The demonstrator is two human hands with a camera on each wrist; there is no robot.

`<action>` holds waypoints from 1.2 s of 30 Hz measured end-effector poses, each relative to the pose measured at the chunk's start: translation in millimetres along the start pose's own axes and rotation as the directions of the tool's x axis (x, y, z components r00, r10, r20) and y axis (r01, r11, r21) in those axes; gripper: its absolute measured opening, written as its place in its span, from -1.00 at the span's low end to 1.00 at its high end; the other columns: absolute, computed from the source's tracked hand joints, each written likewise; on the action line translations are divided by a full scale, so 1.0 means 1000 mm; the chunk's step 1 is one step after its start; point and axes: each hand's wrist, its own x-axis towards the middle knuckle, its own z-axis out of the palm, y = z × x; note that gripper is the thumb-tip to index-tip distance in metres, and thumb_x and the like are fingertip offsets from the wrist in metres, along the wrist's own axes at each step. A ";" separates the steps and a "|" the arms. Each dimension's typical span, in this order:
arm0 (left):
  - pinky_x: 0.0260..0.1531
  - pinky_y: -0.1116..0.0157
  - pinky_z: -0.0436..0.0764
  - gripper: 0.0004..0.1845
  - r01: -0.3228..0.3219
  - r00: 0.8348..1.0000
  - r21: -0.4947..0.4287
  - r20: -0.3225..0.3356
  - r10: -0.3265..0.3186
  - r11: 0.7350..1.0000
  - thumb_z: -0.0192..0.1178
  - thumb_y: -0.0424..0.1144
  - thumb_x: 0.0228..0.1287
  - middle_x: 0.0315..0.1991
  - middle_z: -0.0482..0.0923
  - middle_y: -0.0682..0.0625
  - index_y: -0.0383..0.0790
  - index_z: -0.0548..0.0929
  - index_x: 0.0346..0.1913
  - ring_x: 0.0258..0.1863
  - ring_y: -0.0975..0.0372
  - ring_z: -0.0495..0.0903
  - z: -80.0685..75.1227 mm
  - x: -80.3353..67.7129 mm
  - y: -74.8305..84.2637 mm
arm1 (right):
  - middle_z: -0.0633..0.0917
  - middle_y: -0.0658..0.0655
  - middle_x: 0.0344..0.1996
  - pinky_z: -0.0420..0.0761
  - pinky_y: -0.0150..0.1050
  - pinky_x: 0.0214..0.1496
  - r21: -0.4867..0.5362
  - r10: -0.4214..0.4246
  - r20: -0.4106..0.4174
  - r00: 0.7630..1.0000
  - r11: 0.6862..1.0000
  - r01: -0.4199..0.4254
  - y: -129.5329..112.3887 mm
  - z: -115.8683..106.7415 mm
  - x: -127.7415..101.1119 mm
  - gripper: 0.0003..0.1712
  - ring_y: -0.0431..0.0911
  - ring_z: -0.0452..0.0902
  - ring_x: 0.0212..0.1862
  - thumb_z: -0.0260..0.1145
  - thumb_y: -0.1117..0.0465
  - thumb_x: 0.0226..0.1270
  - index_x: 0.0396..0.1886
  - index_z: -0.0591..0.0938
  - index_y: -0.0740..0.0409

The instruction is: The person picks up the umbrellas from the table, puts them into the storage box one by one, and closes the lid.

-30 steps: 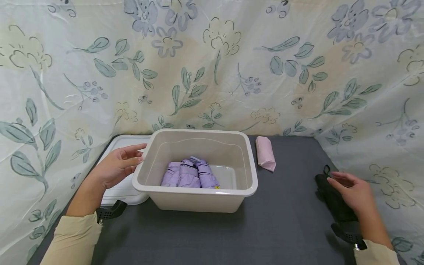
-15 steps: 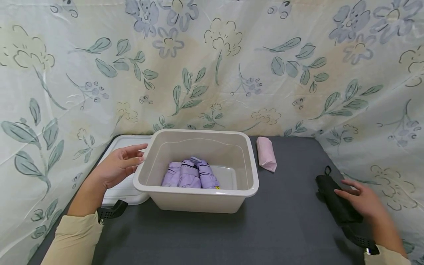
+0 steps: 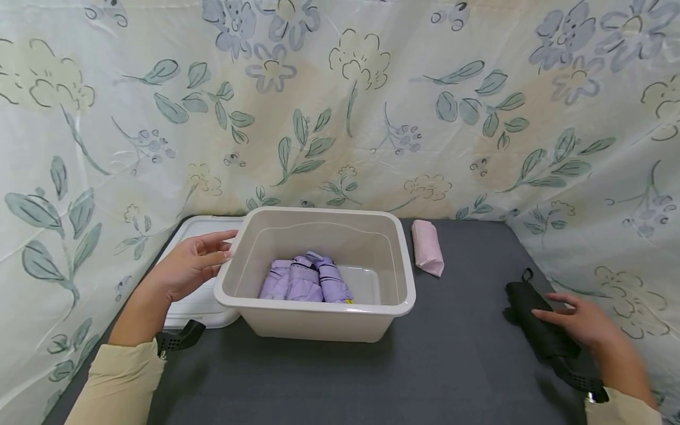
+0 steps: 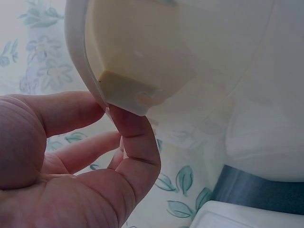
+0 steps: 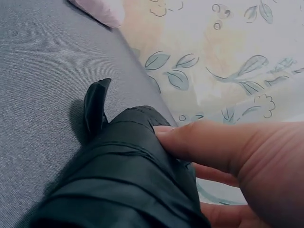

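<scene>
A folded black umbrella (image 3: 536,324) lies on the table's (image 3: 451,354) near right. The right hand (image 3: 581,321) wraps loosely around it, thumb on top. The left hand (image 3: 188,265), fingers relaxed, touches the bin's (image 3: 319,319) left rim.

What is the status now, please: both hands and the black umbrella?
Left hand touches rim of bin. Right hand grips black umbrella, lying on table. Path to bin looks free; purple umbrella inside.
</scene>
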 end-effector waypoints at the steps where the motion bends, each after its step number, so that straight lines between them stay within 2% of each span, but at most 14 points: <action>1: 0.00 0.40 0.68 -0.31 0.001 1.000 -0.005 0.000 -0.001 1.000 0.20 -0.31 0.50 -0.04 0.60 0.10 -0.35 0.20 0.57 -0.02 0.31 0.64 0.000 0.000 0.000 | 0.20 0.76 0.36 0.57 0.32 0.07 -0.008 -0.002 0.000 1.000 1.000 0.002 -0.001 0.000 0.000 0.20 0.64 0.28 0.29 0.27 -0.38 0.36 0.52 0.12 0.49; 6: -0.01 0.40 0.68 -0.31 0.002 1.000 -0.015 0.004 -0.002 1.000 0.19 -0.32 0.49 -0.04 0.60 0.09 -0.35 0.21 0.57 -0.02 0.31 0.64 0.000 0.000 0.001 | 0.20 0.79 0.34 0.57 0.31 0.08 -0.019 -0.031 0.004 1.000 0.999 0.031 -0.008 0.003 0.000 0.22 0.63 0.30 0.27 0.32 -0.35 0.35 0.56 0.07 0.47; 13: 0.00 0.40 0.68 -0.31 -0.006 1.000 -0.013 0.013 0.006 1.000 0.19 -0.32 0.50 -0.05 0.60 0.09 -0.37 0.20 0.57 -0.02 0.31 0.63 0.002 -0.001 -0.001 | -0.03 0.82 0.41 0.44 0.46 0.14 -0.027 -0.096 -0.002 0.995 0.995 0.095 -0.016 0.007 -0.001 0.25 0.71 0.10 0.33 0.35 -0.31 0.33 0.61 -0.04 0.38; 17: 0.00 0.40 0.68 -0.31 -0.010 1.000 0.000 0.013 0.010 1.000 0.18 -0.31 0.51 -0.04 0.60 0.11 -0.37 0.18 0.58 -0.02 0.33 0.64 0.002 -0.002 -0.002 | -0.02 0.83 0.40 0.49 0.42 0.12 -0.004 -0.087 0.016 0.996 0.996 0.087 -0.018 0.007 -0.001 0.26 0.69 0.12 0.34 0.35 -0.32 0.34 0.63 -0.09 0.33; 22: 0.00 0.41 0.68 -0.32 -0.016 1.000 -0.025 0.018 0.017 1.000 0.17 -0.32 0.51 -0.05 0.61 0.11 -0.34 0.20 0.58 -0.02 0.32 0.65 0.001 -0.004 -0.003 | -0.04 0.82 0.41 0.41 0.48 0.19 0.016 -0.068 0.022 0.997 0.998 0.067 -0.022 0.009 -0.002 0.27 0.68 0.06 0.37 0.35 -0.32 0.33 0.64 -0.11 0.30; 30: -0.02 0.39 0.69 -0.42 -0.027 0.999 -0.059 0.015 0.028 0.998 0.17 -0.34 0.50 -0.04 0.62 0.10 -0.18 0.37 0.52 -0.03 0.32 0.67 0.001 -0.004 -0.005 | -0.04 0.81 0.42 0.42 0.48 0.18 0.027 -0.081 -0.003 0.997 0.996 0.081 -0.025 0.011 -0.004 0.26 0.68 0.05 0.37 0.38 -0.30 0.32 0.64 -0.08 0.30; 36: -0.01 0.40 0.69 -0.38 -0.025 0.999 -0.058 0.018 0.027 0.998 0.17 -0.33 0.51 -0.04 0.63 0.10 -0.24 0.30 0.55 -0.03 0.32 0.66 0.000 -0.004 -0.006 | 0.01 0.80 0.41 0.43 0.49 0.15 -0.011 -0.103 -0.027 0.994 0.995 0.102 -0.026 0.014 -0.007 0.24 0.67 0.08 0.37 0.35 -0.32 0.34 0.64 -0.04 0.32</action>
